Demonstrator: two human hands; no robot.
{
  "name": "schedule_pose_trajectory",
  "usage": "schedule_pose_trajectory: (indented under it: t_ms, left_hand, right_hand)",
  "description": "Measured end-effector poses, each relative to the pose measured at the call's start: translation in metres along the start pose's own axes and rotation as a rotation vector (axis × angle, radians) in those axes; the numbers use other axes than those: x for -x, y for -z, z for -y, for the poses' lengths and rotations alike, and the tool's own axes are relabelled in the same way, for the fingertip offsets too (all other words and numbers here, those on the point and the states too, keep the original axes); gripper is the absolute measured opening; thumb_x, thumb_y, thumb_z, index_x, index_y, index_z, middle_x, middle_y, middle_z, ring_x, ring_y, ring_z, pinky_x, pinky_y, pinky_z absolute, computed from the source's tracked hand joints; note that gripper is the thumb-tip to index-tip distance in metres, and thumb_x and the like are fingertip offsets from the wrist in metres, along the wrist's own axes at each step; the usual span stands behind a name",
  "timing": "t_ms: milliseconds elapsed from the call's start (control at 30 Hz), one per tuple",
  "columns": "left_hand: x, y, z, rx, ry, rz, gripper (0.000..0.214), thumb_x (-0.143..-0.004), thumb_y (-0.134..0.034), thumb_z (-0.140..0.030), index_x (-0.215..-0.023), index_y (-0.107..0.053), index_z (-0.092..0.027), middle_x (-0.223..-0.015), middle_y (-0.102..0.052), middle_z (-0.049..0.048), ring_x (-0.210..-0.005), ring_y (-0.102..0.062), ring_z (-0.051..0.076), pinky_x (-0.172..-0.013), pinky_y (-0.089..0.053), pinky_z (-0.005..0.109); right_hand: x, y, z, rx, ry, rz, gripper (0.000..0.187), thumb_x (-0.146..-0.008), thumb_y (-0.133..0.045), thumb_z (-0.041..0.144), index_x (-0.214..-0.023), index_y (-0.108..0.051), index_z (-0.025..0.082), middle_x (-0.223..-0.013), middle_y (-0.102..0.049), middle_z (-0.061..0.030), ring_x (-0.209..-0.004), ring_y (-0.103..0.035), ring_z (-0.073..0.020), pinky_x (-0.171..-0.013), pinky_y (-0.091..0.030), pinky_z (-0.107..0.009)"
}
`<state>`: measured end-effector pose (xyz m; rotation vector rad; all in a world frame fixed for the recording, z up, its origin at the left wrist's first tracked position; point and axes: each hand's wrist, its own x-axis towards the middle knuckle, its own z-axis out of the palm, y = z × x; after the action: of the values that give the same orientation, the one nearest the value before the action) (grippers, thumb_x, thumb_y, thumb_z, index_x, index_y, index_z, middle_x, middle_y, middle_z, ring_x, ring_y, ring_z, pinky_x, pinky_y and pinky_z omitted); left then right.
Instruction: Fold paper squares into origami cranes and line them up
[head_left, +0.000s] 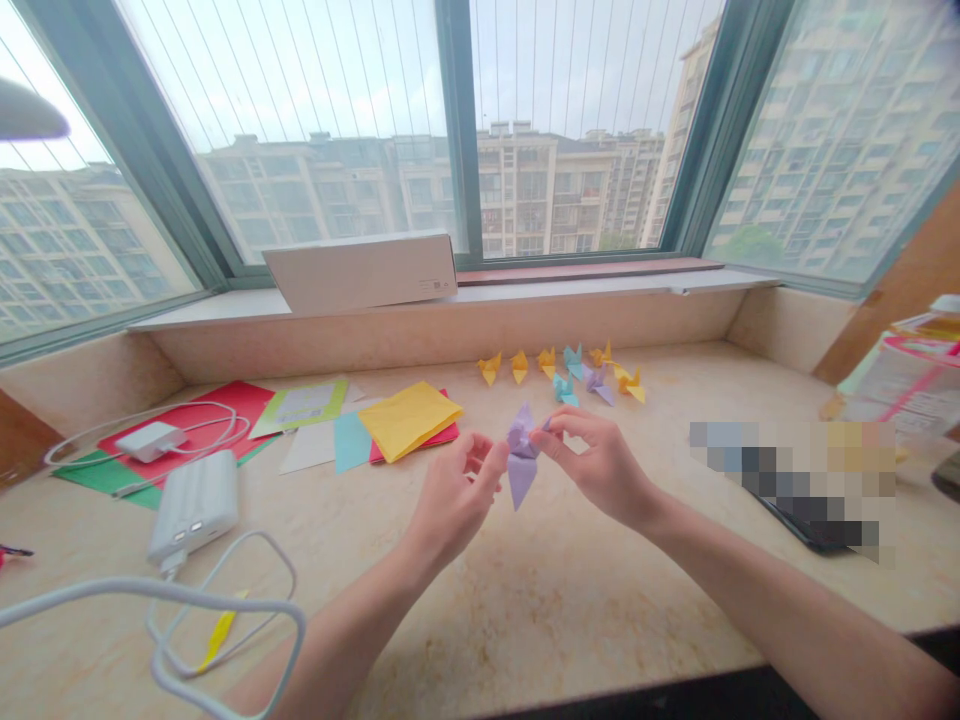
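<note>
Between my two hands, above the stone counter, is a purple origami crane (522, 462) with one pointed wing hanging down. My left hand (466, 480) pinches its left side between thumb and fingers. On the opposite side, my right hand (589, 452) grips a narrow tip of the same crane with thumb and forefinger. Behind it stand several finished paper cranes, among them a yellow crane (490, 368), a blue crane (565, 390) and another purple crane (598, 383). Folded yellow paper (411, 420) lies left of my left hand, over a red piece.
Coloured sheets, including a red sheet (225, 400), lie at the left under a white charger (151, 440). Nearby are a white power bank (196, 505) and looping cable (225, 602). A partly blurred phone (814, 530) and a plastic container (915, 385) are at the right; a white box (364, 273) stands on the sill.
</note>
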<state>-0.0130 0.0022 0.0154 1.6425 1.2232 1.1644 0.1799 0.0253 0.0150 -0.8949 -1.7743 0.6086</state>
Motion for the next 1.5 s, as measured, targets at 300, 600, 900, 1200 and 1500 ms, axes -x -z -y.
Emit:
schedule_pose_trajectory:
  t_ms: [300,600,900,1200,1500]
  left_hand:
    - [0.005,-0.008,0.003,0.198,0.117,0.293,0.036,-0.089,-0.063,-0.049,-0.082,-0.069,-0.014,-0.082,-0.074,0.0076,-0.063,-0.063,0.014,-0.058,-0.047,0.024]
    - [0.009,-0.009,0.005,0.179,0.039,0.395,0.031,-0.092,-0.063,-0.044,-0.09,-0.072,-0.014,-0.078,-0.07,0.0045,-0.066,-0.059,0.013,-0.063,-0.046,0.025]
    - [0.009,-0.008,0.0,0.211,-0.068,0.43,0.028,-0.094,-0.061,-0.036,-0.079,-0.067,-0.014,-0.083,-0.062,0.004,-0.073,-0.057,0.014,-0.064,-0.047,0.025]
    - [0.01,-0.008,-0.001,0.206,-0.078,0.429,0.031,-0.093,-0.062,-0.039,-0.076,-0.068,-0.013,-0.081,-0.062,0.0042,-0.072,-0.057,0.014,-0.064,-0.047,0.025]
    - [0.002,-0.007,0.009,0.173,0.045,0.156,0.037,-0.093,-0.058,-0.049,-0.089,-0.067,-0.014,-0.064,-0.063,0.0011,-0.058,-0.055,0.012,-0.056,-0.045,0.024]
  right_hand:
    - [-0.005,0.007,-0.005,-0.033,-0.093,-0.112,0.038,-0.096,-0.053,0.054,-0.104,-0.075,0.024,-0.112,-0.068,-0.0106,-0.1,-0.061,-0.0259,-0.085,-0.044,-0.038]
    - [-0.013,0.011,-0.01,-0.423,-0.38,0.105,0.039,-0.087,-0.065,0.053,-0.072,-0.07,0.018,-0.07,-0.065,-0.0012,-0.066,-0.051,-0.0146,-0.07,-0.038,-0.031]
    - [-0.012,0.006,-0.013,-0.495,-0.461,0.035,0.038,-0.081,-0.069,0.05,-0.065,-0.065,0.017,-0.063,-0.061,-0.0002,-0.062,-0.047,-0.014,-0.069,-0.036,-0.032]
    - [-0.01,0.007,-0.011,-0.557,-0.576,0.125,0.036,-0.082,-0.068,0.051,-0.07,-0.067,0.017,-0.074,-0.068,-0.0041,-0.07,-0.056,-0.0168,-0.075,-0.04,-0.035]
    - [-0.012,0.013,-0.016,-0.115,-0.2,-0.104,0.036,-0.092,-0.059,0.051,-0.106,-0.071,0.02,-0.092,-0.071,-0.0073,-0.082,-0.06,-0.0197,-0.074,-0.046,-0.033]
